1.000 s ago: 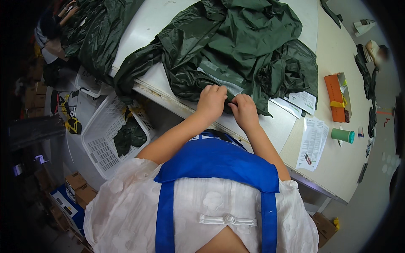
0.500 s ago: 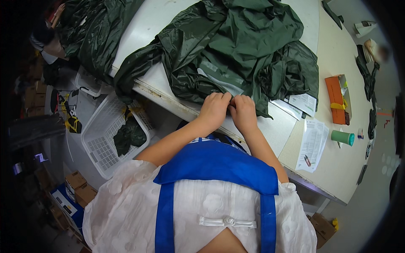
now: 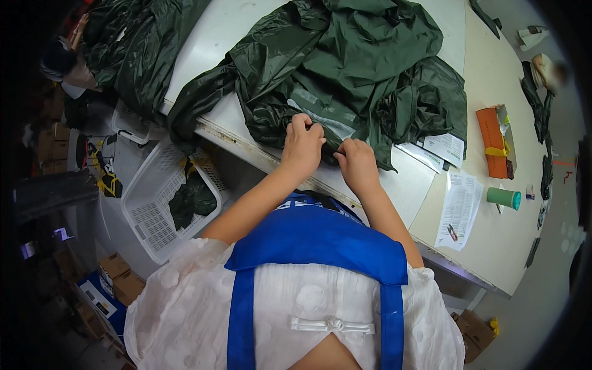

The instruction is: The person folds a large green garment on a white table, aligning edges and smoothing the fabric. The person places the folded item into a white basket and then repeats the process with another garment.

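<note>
Basket (image 3: 154, 203): white laundry one sitting on the floor at your left, dark green bundle lying inside.
Left hand (image 3: 302, 147): you're pinching the near edge of the dark green raincoat (image 3: 351, 74), fingers curled shut on the fabric.
Right hand (image 3: 356, 165): you're gripping that same edge just beside it.
Raincoat: lying crumpled on the white table (image 3: 407, 185).
Papers (image 3: 459, 206): sitting further right, near a green cup (image 3: 504, 198).

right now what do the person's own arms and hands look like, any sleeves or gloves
Both forearms are bare, and the left hand and right hand wear no gloves; no rings or watch can be made out. The short sleeves are white, sheer fabric with a faint raised dot pattern, ending above the elbows. A bright blue apron with blue straps lies over the white top.
</note>
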Tool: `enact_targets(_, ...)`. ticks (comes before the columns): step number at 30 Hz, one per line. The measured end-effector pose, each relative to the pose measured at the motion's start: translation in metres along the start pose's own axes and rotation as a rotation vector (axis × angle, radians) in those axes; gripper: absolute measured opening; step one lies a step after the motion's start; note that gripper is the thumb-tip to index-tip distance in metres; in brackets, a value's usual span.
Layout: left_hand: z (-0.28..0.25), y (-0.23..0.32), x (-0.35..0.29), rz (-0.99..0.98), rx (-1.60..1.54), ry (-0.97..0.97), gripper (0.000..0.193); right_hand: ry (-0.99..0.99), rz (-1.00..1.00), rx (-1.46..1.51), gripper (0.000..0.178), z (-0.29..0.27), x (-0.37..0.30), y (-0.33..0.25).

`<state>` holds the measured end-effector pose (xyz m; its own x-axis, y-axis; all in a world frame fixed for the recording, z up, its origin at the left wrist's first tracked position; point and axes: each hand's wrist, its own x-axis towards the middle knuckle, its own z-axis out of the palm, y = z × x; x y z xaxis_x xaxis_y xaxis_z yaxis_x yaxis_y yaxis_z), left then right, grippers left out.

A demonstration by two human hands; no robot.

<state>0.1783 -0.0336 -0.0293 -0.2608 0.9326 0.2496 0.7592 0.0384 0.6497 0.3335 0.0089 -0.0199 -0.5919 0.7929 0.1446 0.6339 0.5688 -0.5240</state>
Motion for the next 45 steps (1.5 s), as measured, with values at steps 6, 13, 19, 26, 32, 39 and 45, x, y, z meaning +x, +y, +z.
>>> enact_targets(6,0.000,-0.008,0.002,0.061,-0.022,-0.091,0.010,0.030,-0.019,-0.013,0.018,-0.004,0.001,-0.005)
enact_targets(13,0.000,0.015,-0.005,0.235,-0.116,0.013,0.007,0.052,-0.052,0.050,0.018,-0.001,0.003,-0.006)
enact_targets(19,-0.008,0.001,0.003,0.138,-0.068,-0.004,0.011,0.034,-0.023,0.023,0.017,-0.006,-0.005,-0.005)
enact_targets(26,-0.012,-0.001,-0.002,0.107,0.003,-0.147,0.009,0.021,-0.006,0.079,0.017,-0.008,-0.007,-0.006)
enact_targets(32,-0.005,-0.008,-0.004,0.198,-0.114,-0.188,0.011,0.043,-0.060,0.210,0.014,0.014,0.008,0.001)
enact_targets(39,0.026,-0.054,-0.013,0.212,-0.060,-0.171,0.017,-0.071,0.013,0.261,0.012,0.034,0.008,0.032)
enact_targets(45,0.023,-0.049,-0.008,0.290,-0.024,-0.187,0.012,-0.103,-0.196,0.157,0.011,0.023,0.009,0.046)
